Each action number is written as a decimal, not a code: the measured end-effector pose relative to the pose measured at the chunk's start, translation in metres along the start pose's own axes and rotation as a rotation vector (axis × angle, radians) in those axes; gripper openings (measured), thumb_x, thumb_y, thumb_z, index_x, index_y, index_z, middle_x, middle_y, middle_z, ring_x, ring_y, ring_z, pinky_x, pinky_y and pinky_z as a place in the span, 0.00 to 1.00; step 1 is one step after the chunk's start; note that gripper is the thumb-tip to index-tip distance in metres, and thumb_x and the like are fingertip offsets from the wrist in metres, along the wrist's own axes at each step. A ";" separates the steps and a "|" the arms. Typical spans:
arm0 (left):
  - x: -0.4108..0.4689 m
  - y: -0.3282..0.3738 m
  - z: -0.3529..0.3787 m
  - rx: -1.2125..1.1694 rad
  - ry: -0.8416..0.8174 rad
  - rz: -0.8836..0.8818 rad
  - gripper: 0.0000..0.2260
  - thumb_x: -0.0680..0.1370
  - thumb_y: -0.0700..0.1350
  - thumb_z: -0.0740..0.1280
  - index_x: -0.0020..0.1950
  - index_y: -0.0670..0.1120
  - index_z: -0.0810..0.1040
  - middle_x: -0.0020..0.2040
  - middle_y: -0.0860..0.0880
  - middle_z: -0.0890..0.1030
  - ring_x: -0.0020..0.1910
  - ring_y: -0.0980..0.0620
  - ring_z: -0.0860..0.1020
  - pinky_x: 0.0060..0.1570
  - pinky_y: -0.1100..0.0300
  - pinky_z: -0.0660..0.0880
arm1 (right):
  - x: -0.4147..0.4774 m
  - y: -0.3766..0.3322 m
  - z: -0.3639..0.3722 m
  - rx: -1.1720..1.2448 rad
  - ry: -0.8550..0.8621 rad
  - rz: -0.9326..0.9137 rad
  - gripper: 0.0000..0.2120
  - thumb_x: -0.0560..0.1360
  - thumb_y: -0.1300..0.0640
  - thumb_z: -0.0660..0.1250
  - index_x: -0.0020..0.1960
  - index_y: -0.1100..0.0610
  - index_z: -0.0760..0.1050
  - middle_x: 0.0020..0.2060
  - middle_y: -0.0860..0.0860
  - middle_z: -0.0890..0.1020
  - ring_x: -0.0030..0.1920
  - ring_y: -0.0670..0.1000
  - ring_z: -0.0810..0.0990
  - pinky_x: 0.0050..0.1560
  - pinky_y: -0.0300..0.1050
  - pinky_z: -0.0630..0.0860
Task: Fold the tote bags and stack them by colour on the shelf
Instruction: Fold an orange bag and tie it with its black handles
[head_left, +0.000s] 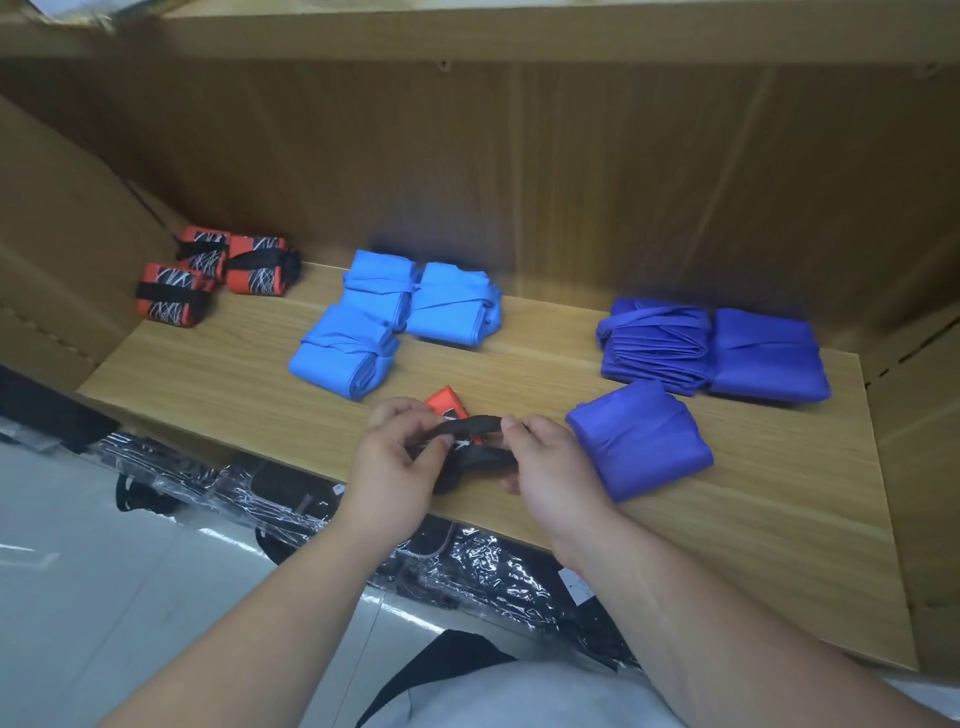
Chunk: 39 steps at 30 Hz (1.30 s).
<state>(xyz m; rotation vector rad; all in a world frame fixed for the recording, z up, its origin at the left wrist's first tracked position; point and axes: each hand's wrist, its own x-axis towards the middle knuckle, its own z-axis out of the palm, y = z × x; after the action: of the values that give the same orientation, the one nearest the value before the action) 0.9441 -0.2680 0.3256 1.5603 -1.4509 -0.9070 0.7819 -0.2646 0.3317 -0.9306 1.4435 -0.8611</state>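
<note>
Left hand (395, 457) and right hand (550, 462) | both pinch black strap (470, 426) of orange bag (447, 402) | wooden shelf (234, 384) front edge

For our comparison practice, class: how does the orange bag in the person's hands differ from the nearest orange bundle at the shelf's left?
The held orange bag is gripped by the left hand and right hand, its black strap arched loose; the left orange bundle lies untouched, strap wrapped flat around it. The bag is near the shelf front; the bundle sits far left. Both are orange with black straps.
</note>
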 end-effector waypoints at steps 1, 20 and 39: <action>-0.001 0.000 0.000 -0.028 0.027 -0.030 0.10 0.77 0.33 0.71 0.44 0.49 0.82 0.55 0.50 0.75 0.49 0.61 0.79 0.53 0.68 0.73 | -0.002 -0.001 0.001 -0.058 0.010 -0.022 0.16 0.81 0.43 0.60 0.50 0.54 0.79 0.49 0.50 0.85 0.47 0.52 0.82 0.57 0.58 0.79; -0.005 0.019 0.003 -0.368 0.165 -0.262 0.14 0.80 0.37 0.68 0.39 0.51 0.86 0.58 0.59 0.84 0.56 0.59 0.82 0.54 0.62 0.75 | -0.019 0.011 0.015 0.118 -0.012 -0.029 0.12 0.85 0.52 0.59 0.52 0.59 0.76 0.49 0.49 0.83 0.41 0.49 0.81 0.50 0.40 0.78; -0.010 0.025 0.012 -0.408 0.168 -0.255 0.09 0.82 0.36 0.64 0.46 0.46 0.80 0.36 0.50 0.79 0.33 0.56 0.72 0.34 0.63 0.70 | -0.007 0.016 0.009 0.633 -0.119 -0.057 0.06 0.82 0.60 0.63 0.48 0.61 0.76 0.49 0.60 0.84 0.57 0.64 0.82 0.61 0.57 0.80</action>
<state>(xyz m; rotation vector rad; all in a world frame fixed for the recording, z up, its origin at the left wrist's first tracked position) 0.9218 -0.2593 0.3428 1.4852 -0.8929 -1.1105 0.7905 -0.2514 0.3200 -0.5292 0.9494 -1.1907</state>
